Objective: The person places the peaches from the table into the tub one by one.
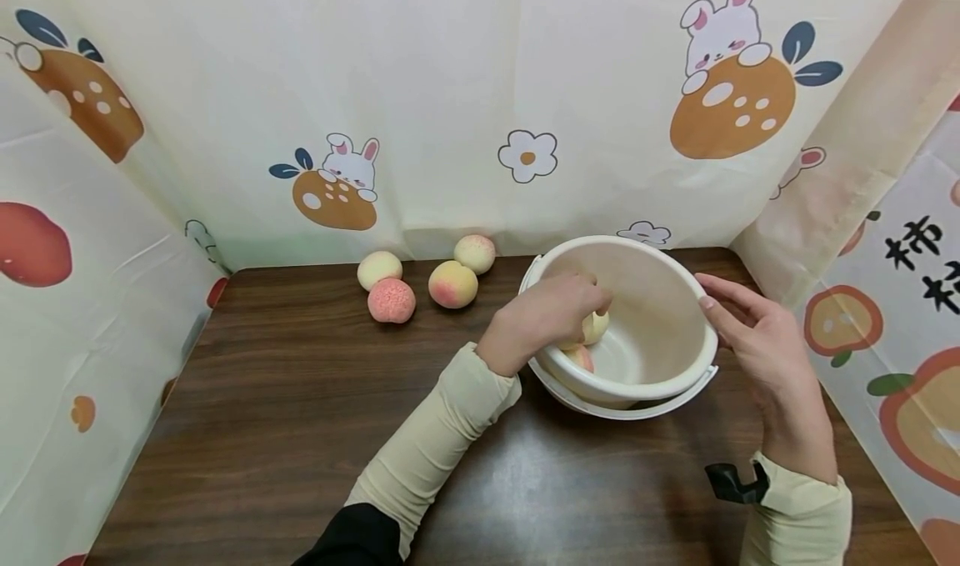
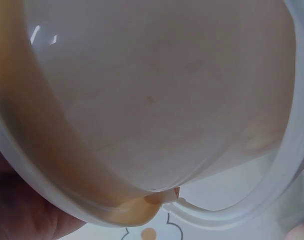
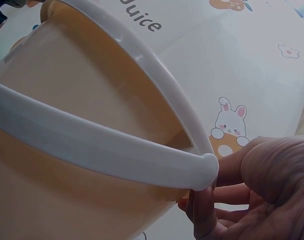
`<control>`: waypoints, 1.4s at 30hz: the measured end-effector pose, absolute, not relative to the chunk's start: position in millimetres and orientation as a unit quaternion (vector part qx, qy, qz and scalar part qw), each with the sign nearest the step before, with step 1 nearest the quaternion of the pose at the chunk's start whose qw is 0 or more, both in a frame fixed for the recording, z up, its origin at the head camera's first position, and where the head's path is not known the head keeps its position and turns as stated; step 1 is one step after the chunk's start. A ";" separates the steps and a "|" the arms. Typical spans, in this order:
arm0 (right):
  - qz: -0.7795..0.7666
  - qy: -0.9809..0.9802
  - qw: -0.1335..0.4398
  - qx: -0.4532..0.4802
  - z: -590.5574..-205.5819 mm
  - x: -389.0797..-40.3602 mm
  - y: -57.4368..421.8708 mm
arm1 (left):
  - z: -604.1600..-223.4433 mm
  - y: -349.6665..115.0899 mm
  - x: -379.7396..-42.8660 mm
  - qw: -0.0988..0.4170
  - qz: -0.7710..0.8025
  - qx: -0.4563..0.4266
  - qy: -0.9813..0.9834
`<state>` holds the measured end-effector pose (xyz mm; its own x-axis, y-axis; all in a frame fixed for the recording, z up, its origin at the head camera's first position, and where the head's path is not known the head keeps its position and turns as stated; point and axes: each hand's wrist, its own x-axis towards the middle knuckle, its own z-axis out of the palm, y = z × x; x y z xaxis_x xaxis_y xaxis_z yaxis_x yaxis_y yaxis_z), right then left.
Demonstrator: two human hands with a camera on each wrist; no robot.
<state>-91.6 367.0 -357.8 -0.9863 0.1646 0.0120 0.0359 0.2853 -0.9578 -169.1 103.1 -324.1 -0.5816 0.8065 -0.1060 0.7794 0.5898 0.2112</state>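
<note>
A cream bucket (image 1: pixel 641 316) stands at the right of the table, its white handle (image 1: pixel 630 413) lowered along the near side. My left hand (image 1: pixel 551 312) reaches over the rim into it, fingers curled at a pale yellow peach (image 1: pixel 596 328); the fingertips are partly hidden. Just below lies another peach (image 1: pixel 580 358), pinkish, inside the bucket. My right hand (image 1: pixel 757 333) grips the bucket's right rim. In the right wrist view, the thumb and fingers of that hand (image 3: pixel 261 190) pinch the rim beside the handle's end. Mostly the bucket's smooth inner wall (image 2: pixel 156 100) fills the left wrist view.
Several toy peaches lie left of the bucket near the table's back edge: a pink one (image 1: pixel 392 301), a yellow-red one (image 1: pixel 453 284) and pale ones (image 1: pixel 379 271). Printed cloth (image 1: pixel 450 91) hangs behind and at both sides of the brown wooden table (image 1: pixel 300 399).
</note>
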 end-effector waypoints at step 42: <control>0.605 -0.792 0.058 -0.058 -359.8 -91.2 367.3 | -333.3 63.7 -164.0 -0.171 0.175 0.423 0.873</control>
